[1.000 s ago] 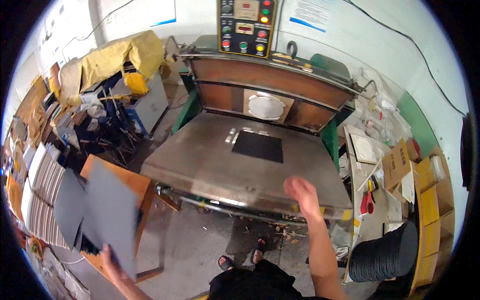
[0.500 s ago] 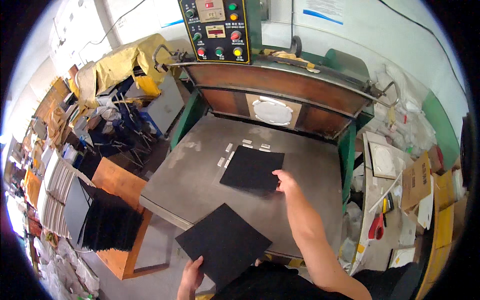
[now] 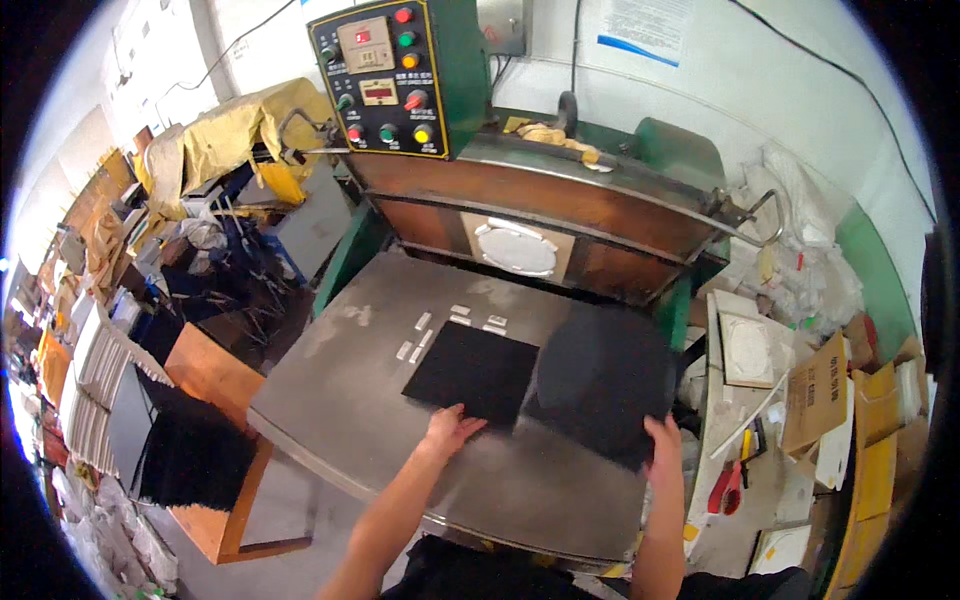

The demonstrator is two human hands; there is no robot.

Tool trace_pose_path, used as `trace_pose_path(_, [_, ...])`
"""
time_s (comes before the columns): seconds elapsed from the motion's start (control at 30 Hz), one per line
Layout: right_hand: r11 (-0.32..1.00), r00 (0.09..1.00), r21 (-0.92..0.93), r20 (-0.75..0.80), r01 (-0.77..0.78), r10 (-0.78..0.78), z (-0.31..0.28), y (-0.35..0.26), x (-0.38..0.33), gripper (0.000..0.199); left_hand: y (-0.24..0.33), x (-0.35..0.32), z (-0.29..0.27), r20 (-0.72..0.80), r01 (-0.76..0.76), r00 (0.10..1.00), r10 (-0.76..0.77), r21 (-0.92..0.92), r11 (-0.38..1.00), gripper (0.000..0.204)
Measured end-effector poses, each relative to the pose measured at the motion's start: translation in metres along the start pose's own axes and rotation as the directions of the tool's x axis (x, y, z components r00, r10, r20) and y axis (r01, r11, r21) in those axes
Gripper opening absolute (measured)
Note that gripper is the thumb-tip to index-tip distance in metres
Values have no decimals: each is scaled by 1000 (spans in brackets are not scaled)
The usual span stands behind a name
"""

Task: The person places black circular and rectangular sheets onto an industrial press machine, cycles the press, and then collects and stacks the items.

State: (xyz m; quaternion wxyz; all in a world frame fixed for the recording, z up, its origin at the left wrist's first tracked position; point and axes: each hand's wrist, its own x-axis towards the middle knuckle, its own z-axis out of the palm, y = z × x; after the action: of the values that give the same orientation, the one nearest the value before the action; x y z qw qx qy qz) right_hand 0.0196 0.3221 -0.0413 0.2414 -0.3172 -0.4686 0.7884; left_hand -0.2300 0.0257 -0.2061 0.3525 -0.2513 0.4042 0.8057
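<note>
A flat, square black sheet (image 3: 470, 372) lies on the grey press bed (image 3: 330, 400), with its upper left edges close to several small white blocks (image 3: 423, 320). At its lower edge is my left hand (image 3: 452, 432), the fingers apart and touching or just above the sheet. My right hand (image 3: 662, 450) grips the right edge of a second black sheet (image 3: 605, 385), over the right side of the bed. Motion smears this sheet; a rounded, greyer area shows in it, and its exact outline cannot be told.
Behind the bed stands the raised brown press plate (image 3: 380, 215) with a round white form (image 3: 517, 248). A control box (image 3: 385, 85) hangs above. At left, black sheets (image 3: 195, 450) are stacked on a wooden stand (image 3: 215, 370). At right, red-handled scissors (image 3: 725, 490) lie on a side table (image 3: 700, 540).
My left hand has moved from the near edge up to the sheet by the blocks and no longer holds a sheet out. My right hand has moved right with a black sheet. The view has shifted.
</note>
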Motion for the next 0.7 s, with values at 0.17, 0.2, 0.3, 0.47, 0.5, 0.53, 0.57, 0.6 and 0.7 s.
trace_pose_path(0.17, [995, 969, -82, -246, -50, 28, -62, 10, -138, 41, -9, -45, 18, -49, -37, 998, 45, 160, 986, 46])
trace_pose_path(0.2, [999, 959, -31, -284, -24, 14, -64, 20, -157, 41, -12, -51, 12, -49, -114, 990, 132, 260, 959, 47])
trace_pose_path(0.3, [982, 852, -182, -506, 50, -137, -95, 65, -207, 48, -39, -19, 33, 422, -584, 684, 595, 806, 100, 48])
trace_pose_path(0.47, [983, 816, -181, -564, 28, -127, -80, 73, -266, 52, -50, 18, 110, 681, -409, 605, 413, 711, -572, 60])
trace_pose_path(0.5, [987, 816, -157, -566, 30, -114, -71, 67, -280, 53, -52, 33, 107, 698, -368, 614, 369, 666, -648, 59])
trace_pose_path(0.53, [991, 805, -133, -584, 31, -103, -62, 61, -297, 53, -57, 34, 110, 689, -382, 638, 343, 671, -635, 59])
trace_pose_path(0.57, [994, 801, -106, -592, 36, -92, -50, 53, -313, 53, -55, 34, 115, 678, -388, 659, 326, 677, -625, 59])
trace_pose_path(0.6, [997, 777, -82, -628, -2, -50, 6, 22, -325, 55, -51, 34, 118, 663, -384, 681, 311, 685, -620, 59])
trace_pose_path(0.7, [997, 769, 0, -637, 77, -59, 45, 16, -360, 57, -51, 52, 102, 655, -375, 655, 377, 715, -590, 56])
